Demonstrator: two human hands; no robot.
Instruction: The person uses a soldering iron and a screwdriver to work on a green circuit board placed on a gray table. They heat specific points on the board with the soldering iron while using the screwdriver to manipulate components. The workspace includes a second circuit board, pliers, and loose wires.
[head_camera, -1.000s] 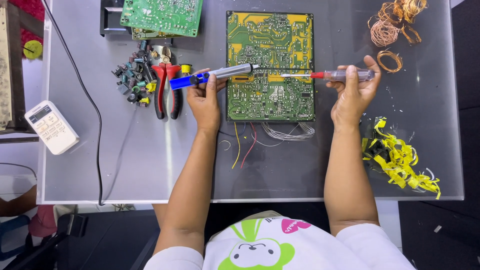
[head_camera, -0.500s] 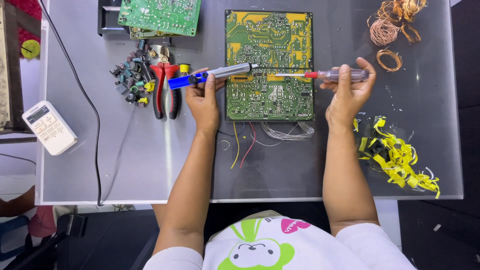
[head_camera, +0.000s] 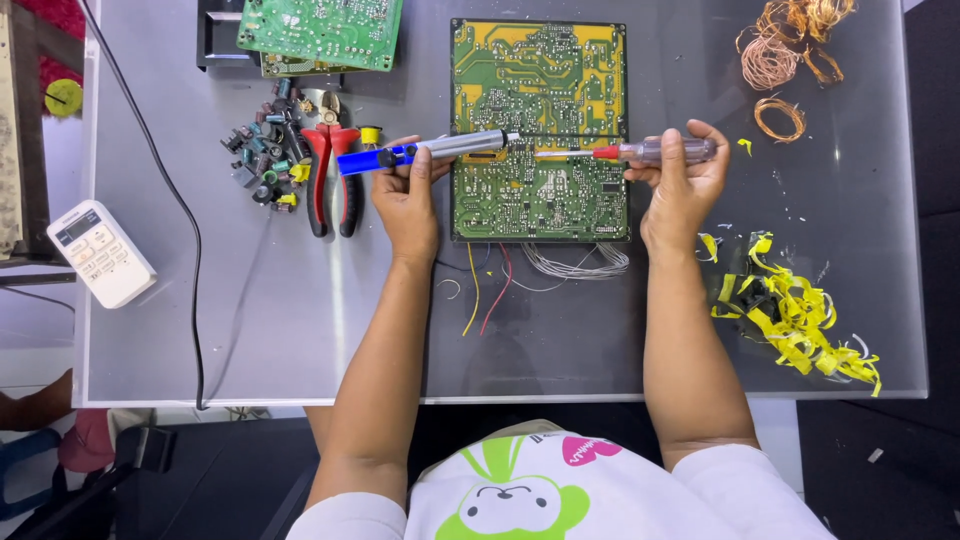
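head view: left hand grips metal desoldering pump, right hand pinches clear-handled screwdriver over green board.

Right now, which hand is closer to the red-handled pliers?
Left. The left hand sits just right of the red-handled pliers, gripping a blue-ended tool. The right hand is beyond the green circuit board.

The grey desk carries a green circuit board at its middle. Red pliers, copper coils, yellow scraps and a white remote lie around it.
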